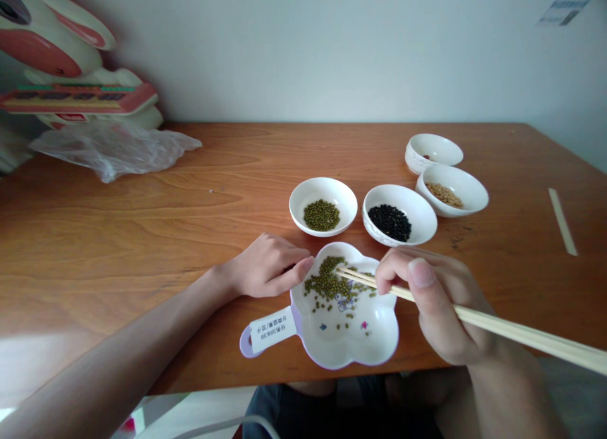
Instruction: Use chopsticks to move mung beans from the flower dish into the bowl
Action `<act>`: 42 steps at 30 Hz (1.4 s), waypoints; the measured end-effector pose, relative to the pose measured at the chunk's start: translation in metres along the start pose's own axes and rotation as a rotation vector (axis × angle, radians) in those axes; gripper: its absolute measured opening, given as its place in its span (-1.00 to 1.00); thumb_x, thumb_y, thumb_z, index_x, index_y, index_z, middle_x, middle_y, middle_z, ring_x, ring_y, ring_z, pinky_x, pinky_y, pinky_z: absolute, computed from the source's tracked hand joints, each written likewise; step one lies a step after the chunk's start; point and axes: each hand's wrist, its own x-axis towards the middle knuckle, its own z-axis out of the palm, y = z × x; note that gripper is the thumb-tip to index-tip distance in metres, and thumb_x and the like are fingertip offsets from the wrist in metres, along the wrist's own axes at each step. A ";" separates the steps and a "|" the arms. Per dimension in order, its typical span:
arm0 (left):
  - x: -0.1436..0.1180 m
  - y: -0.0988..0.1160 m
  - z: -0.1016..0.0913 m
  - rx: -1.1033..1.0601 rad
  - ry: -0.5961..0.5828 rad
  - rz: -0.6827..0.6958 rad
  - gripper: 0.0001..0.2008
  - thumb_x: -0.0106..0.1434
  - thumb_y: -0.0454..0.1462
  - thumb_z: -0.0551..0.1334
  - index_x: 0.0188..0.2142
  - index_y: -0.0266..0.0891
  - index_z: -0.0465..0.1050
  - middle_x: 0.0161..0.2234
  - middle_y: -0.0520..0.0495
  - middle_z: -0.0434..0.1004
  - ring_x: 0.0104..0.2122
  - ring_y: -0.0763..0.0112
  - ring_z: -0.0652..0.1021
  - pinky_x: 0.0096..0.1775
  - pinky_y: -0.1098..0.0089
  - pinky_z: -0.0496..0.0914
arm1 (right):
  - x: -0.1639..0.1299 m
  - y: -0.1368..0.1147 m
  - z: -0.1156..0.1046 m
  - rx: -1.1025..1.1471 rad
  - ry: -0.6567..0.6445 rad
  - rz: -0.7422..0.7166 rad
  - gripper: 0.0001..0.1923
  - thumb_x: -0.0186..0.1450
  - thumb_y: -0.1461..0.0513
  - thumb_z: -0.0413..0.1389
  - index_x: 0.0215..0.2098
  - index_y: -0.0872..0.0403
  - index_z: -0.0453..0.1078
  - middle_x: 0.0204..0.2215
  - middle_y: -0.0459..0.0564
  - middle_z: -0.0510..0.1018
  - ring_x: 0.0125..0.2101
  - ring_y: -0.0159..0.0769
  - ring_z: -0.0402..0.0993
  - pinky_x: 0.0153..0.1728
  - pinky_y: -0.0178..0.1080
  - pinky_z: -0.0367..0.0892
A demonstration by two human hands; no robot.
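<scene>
A white flower-shaped dish (351, 338) with a lilac rim and a labelled handle (272, 330) lies near the table's front edge. Green mung beans (327, 281) are heaped in its upper left part, with a few scattered lower down. My left hand (275, 265) is closed at the dish's left rim, its thumb along the edge; the other fingertips are partly hidden. Wooden chopsticks (493, 322) are gripped in my right hand (431, 293), over the dish's right side. Their tips are close together among the mung beans; whether a bean is between them is too small to tell.
Behind the dish stand a bowl of mung beans (300, 206) and a bowl of black beans (424, 221). Farther right are a bowl of pale beans (467, 189) and another white bowl (443, 149). A wooden strip (563, 221), a plastic bag (118, 151) and a rabbit toy (85, 53) flank them.
</scene>
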 end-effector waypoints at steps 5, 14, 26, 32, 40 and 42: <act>0.000 0.001 -0.001 0.006 -0.003 -0.003 -0.67 0.51 -0.21 -0.06 -0.41 -0.21 0.19 -0.48 0.01 0.37 -0.49 0.45 0.38 -0.37 0.38 0.20 | 0.003 -0.004 0.000 -0.012 -0.046 0.006 -0.53 0.54 0.06 -0.24 -0.39 0.05 0.31 -0.48 -0.10 0.40 -0.43 -0.37 0.33 -0.33 -0.22 0.20; 0.000 0.000 0.000 0.009 0.004 0.002 -0.67 0.51 -0.21 -0.05 -0.42 -0.21 0.18 -0.49 0.02 0.36 -0.50 0.45 0.37 -0.38 0.37 0.21 | 0.002 0.004 0.004 -0.044 0.050 -0.033 -0.57 0.55 0.17 -0.21 -0.37 0.03 0.37 -0.46 -0.14 0.46 -0.40 -0.42 0.40 -0.29 -0.27 0.24; 0.001 -0.001 0.000 0.026 0.016 0.013 -0.67 0.50 -0.22 -0.05 -0.43 -0.21 0.21 -0.49 0.03 0.37 -0.51 0.46 0.38 -0.39 0.37 0.22 | 0.000 -0.006 -0.011 -0.010 0.182 0.029 -0.57 0.54 0.14 -0.14 -0.39 -0.01 0.44 -0.45 -0.11 0.55 -0.40 -0.36 0.49 -0.33 -0.23 0.27; 0.001 0.000 0.000 0.042 0.045 0.027 -0.65 0.50 -0.22 -0.04 -0.44 -0.21 0.24 -0.51 0.02 0.39 -0.52 0.46 0.39 -0.40 0.38 0.24 | 0.005 -0.009 -0.024 -0.167 0.036 0.169 -0.72 0.48 0.11 0.03 -0.37 -0.03 0.42 -0.45 -0.15 0.56 -0.40 -0.34 0.51 -0.37 -0.25 0.29; 0.001 0.000 0.000 0.045 0.036 0.022 -0.64 0.51 -0.21 -0.05 -0.43 -0.22 0.26 -0.50 0.01 0.41 -0.51 0.46 0.40 -0.40 0.39 0.24 | 0.005 -0.010 -0.013 -0.151 -0.115 0.251 -0.67 0.47 0.06 0.03 -0.41 0.01 0.33 -0.49 -0.13 0.48 -0.46 -0.37 0.39 -0.44 -0.24 0.22; 0.001 0.000 0.000 0.047 0.034 0.025 -0.64 0.51 -0.21 -0.05 -0.43 -0.22 0.25 -0.50 0.01 0.40 -0.51 0.45 0.40 -0.39 0.39 0.24 | 0.003 -0.008 -0.014 -0.120 -0.089 0.261 -0.69 0.49 0.06 -0.01 -0.36 -0.01 0.38 -0.42 -0.12 0.53 -0.39 -0.35 0.45 -0.36 -0.24 0.27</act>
